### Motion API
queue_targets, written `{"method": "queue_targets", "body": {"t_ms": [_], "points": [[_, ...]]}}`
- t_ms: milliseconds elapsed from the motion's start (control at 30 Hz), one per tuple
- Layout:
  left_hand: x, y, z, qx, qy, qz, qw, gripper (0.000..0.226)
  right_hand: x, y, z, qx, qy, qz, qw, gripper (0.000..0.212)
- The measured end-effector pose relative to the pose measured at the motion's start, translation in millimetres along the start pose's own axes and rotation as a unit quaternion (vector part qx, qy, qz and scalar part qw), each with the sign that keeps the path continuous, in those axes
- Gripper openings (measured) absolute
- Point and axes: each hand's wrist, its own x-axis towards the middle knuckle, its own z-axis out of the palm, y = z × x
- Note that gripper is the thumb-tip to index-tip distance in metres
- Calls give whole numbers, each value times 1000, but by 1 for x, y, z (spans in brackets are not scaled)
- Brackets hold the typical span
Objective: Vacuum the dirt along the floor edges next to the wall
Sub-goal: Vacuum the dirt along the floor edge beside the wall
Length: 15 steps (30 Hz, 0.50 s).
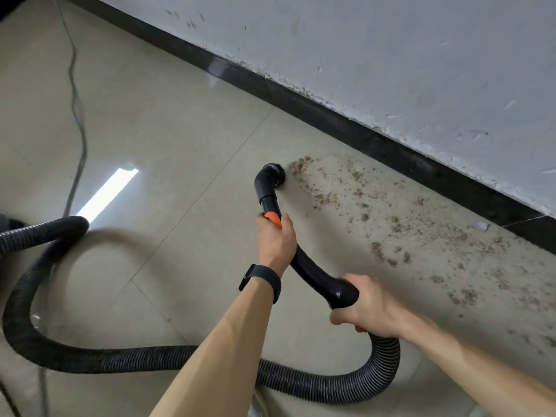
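the brush nozzle [272, 175] sits on the floor [180, 130] a little above the middle of the view, its bristles touching the near end of the dirt [391, 227]. from the nozzle the brown crumbs spread toward 4 o'clock in a wide band that runs beside the black baseboard [391, 145] at the foot of the scuffed pale wall [406, 61].

the left hand [275, 240], with a dark watch [261, 282] on its wrist, grips the curved black wand [316, 275] just below the nozzle; its fingers [261, 224] are wrapped round the wand at an orange collar [272, 218]. the right hand [371, 308], at 5 o'clock from the left one, holds the wand's thick lower end, fingers [346, 319] clenched round it where the ribbed hose [180, 361] joins.

the hose drops from that hand toward 6 o'clock, then loops across the floor to 9 o'clock, up and out at the left edge. a thin grey cable [76, 115] trails on the tiles from 11 o'clock downward, past a bright strip of reflected light [108, 194].
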Motion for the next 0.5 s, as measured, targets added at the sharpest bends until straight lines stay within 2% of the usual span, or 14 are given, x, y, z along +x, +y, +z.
{"method": "queue_targets", "body": {"t_ms": [167, 500], "points": [[11, 13, 13, 38, -4, 5, 999, 21, 5, 3, -8, 33, 7, -4, 999, 31], [12, 27, 30, 80, -20, 21, 996, 20, 7, 14, -10, 58, 33, -8, 998, 31]]}}
